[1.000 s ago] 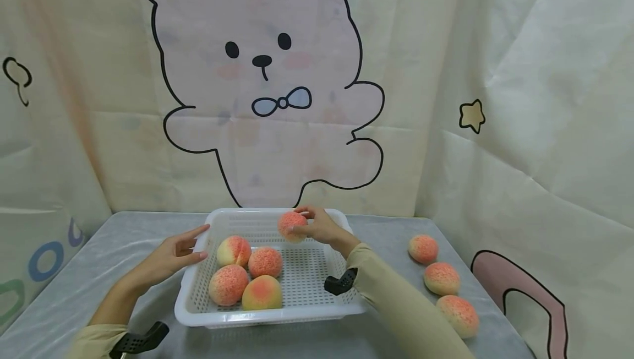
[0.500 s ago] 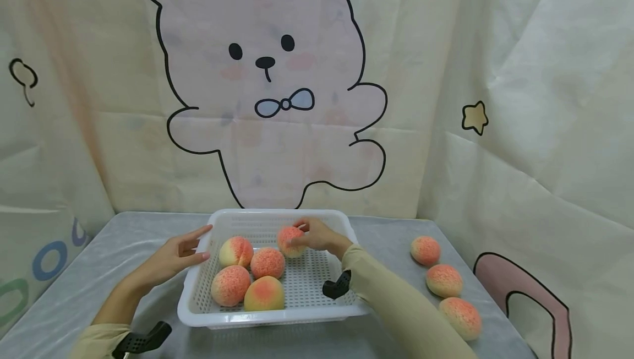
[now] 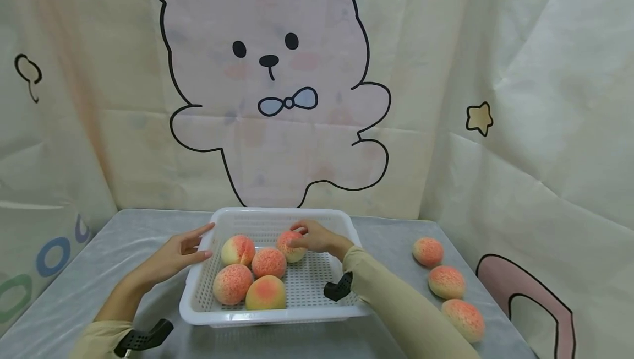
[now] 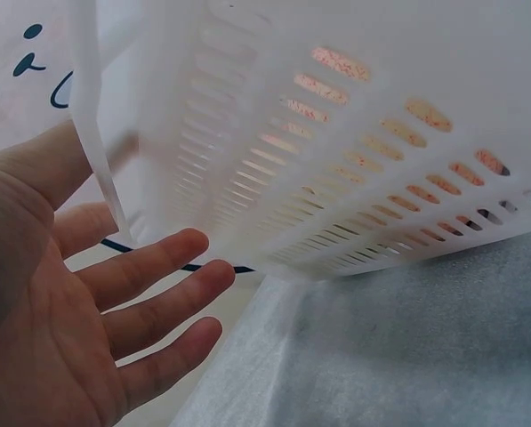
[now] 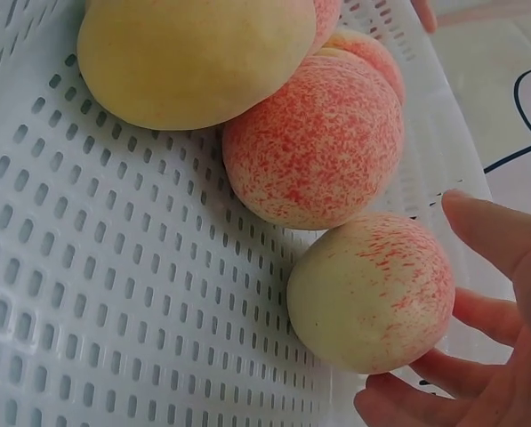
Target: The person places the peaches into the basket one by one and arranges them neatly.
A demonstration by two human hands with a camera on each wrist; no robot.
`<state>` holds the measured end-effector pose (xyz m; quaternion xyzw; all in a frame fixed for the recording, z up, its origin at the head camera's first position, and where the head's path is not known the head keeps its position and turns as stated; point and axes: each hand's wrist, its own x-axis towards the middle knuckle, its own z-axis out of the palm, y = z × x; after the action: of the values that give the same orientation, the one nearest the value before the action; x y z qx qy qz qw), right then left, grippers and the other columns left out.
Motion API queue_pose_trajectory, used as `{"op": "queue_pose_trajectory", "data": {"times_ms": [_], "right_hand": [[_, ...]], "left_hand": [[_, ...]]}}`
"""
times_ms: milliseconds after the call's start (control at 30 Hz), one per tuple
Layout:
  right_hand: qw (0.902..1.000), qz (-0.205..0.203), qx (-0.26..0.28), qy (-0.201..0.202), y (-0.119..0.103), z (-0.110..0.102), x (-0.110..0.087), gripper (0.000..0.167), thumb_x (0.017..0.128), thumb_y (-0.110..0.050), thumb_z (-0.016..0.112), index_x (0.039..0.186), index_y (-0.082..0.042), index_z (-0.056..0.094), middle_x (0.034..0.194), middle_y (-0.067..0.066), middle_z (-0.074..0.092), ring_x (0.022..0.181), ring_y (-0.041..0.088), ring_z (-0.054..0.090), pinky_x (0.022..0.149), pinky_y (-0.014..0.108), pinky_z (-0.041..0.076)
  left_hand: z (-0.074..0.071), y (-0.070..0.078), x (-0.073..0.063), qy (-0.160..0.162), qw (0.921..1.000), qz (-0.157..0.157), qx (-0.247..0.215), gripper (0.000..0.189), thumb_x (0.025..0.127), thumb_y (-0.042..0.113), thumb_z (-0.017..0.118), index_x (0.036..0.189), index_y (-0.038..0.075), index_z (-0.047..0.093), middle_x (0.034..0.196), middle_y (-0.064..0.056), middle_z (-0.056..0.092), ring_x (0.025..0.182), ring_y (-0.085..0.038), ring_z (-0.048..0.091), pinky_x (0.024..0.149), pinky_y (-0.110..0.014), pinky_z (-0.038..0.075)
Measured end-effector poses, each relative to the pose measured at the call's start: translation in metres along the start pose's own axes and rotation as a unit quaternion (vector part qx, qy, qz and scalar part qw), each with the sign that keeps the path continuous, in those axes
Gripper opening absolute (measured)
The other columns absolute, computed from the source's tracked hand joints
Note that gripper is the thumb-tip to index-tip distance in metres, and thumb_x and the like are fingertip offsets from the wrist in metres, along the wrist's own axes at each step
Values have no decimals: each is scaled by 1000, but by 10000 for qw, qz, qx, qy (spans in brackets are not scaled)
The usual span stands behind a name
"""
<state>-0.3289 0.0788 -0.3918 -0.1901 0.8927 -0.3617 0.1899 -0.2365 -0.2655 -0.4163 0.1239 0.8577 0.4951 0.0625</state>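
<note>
Several peaches, red-speckled and yellow, sit in a white perforated plastic basket. The peach by my right hand rests on the basket floor near its back wall, against a red-speckled peach. My right fingers are spread loosely about its far side; in the right wrist view the upper fingertip stands apart from its skin. At the basket's left side, my left hand has its fingers extended, with fingertips at the rim. In the left wrist view, the rim hides part of that hand.
On the right of the grey cloth-covered table, a far peach, a middle peach and a near peach lie in a row. A cartoon-printed curtain stands behind the table.
My right hand has lowered the peach to the basket floor beside the others, and its fingers have loosened. My left hand stays at the rim. The head view has shifted slightly.
</note>
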Motion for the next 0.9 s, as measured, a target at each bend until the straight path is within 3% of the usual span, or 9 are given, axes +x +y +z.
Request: {"op": "queue_pose_trajectory", "data": {"times_ms": [267,533,900], "right_hand": [[9999,-93,56,-96,1,-7,-6,49,99,-31,64,142,-9,54,146,23,53,135,39,51,104,54,48],[9996,-149,126,199,2,-19,-12,49,98,-32,64,142,-11,56,143,21,56,133,36,54,102,51,50],[9984,-385,291,293,-1,-36,-34,52,101,-33,60,146,-9,51,148,23,52,135,39,53,104,51,50]], "left_hand": [[0,0,-1,-2,10000,-48,25,80,99,29,65,161,5,20,151,-33,45,124,-40,62,90,-49,59],[1,-1,1,15,10000,-53,75,80,99,30,65,161,6,21,150,-33,46,123,-38,63,90,-49,59],[0,-4,3,-28,10000,39,71,79,100,27,63,161,4,20,150,-35,45,123,-39,62,88,-48,60]]}}
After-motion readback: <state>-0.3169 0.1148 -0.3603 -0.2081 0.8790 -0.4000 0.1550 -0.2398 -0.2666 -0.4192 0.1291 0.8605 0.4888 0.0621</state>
